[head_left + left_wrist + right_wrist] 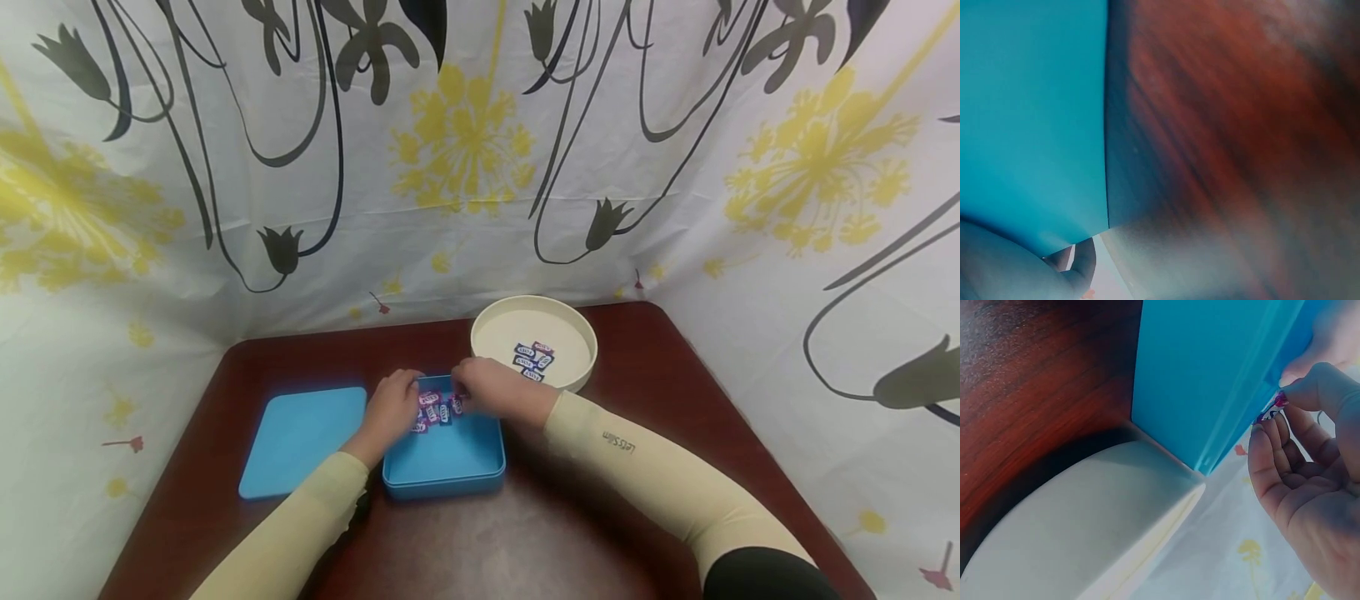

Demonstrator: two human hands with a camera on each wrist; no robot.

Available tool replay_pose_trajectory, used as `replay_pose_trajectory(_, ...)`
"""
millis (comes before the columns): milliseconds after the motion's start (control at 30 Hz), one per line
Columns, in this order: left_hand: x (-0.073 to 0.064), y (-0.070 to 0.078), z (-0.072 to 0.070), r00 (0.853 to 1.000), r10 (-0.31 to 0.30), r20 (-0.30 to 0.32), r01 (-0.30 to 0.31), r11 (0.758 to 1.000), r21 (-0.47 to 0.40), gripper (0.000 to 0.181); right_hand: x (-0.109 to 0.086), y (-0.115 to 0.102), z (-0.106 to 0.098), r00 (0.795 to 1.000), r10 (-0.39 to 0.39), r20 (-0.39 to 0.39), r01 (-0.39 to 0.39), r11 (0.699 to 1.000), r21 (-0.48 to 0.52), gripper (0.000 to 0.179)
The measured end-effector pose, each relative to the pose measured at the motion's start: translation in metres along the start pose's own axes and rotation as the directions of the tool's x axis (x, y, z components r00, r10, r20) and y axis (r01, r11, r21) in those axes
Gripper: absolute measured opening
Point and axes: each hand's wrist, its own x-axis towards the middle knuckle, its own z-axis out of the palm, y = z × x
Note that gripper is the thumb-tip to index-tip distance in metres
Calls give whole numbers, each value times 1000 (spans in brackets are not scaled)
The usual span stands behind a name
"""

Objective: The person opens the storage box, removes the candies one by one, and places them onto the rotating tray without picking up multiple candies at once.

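A blue rectangular box [444,458] stands on the table, with several small wrapped candies [431,410] gathered toward its far end. At the box's left far side, my left hand [392,410] holds the rim; its thumb and a finger appear by the blue wall in the left wrist view. My right hand [489,387] is over the box's far right corner. Its thumb and fingertips pinch one wrapped candy [1270,412], pink, white and dark, as the right wrist view shows. Several more candies [533,361] lie in a round cream tray [536,310], partly behind the right hand.
Left of the box lies a flat blue lid [303,443] on the dark reddish-brown table [480,546]. The round tray stands close by the box's far right corner. A patterned white curtain [360,192] hangs behind and beside the table.
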Motion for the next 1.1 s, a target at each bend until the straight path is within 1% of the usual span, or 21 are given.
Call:
replay_pose_trajectory(200,0,-1,1,1000,-2,1,2,1000,6,36,-1,-3,-3,1000,29,4,-29,999,30,25)
replay_pose_trajectory(400,1,-2,1,1000,7,3,-7,1000,11,36,-1,-1,-5,999,34,-8,-33,998,54,27)
replay_pose_trajectory(500,1,-2,1,1000,18,-2,-18,1000,14,36,-2,4,-6,999,37,-32,-35,997,66,26)
replay_pose_trajectory(600,1,-2,1,1000,28,-9,-28,999,16,35,-2,12,-8,997,60,-49,-55,995,88,27)
replay_pose_trajectory(800,0,0,0,1000,3,-7,-3,1000,3,35,-5,26,-15,992,114,-54,-106,985,137,29)
replay_pose_trajectory(900,1,0,0,1000,-2,-5,2,1000,1,35,-6,33,-18,990,124,-71,-114,985,133,25)
replay_pose_trajectory(1100,1,-2,2,1000,-5,-1,5,1000,4,36,-3,45,-26,987,127,-99,-118,988,97,12)
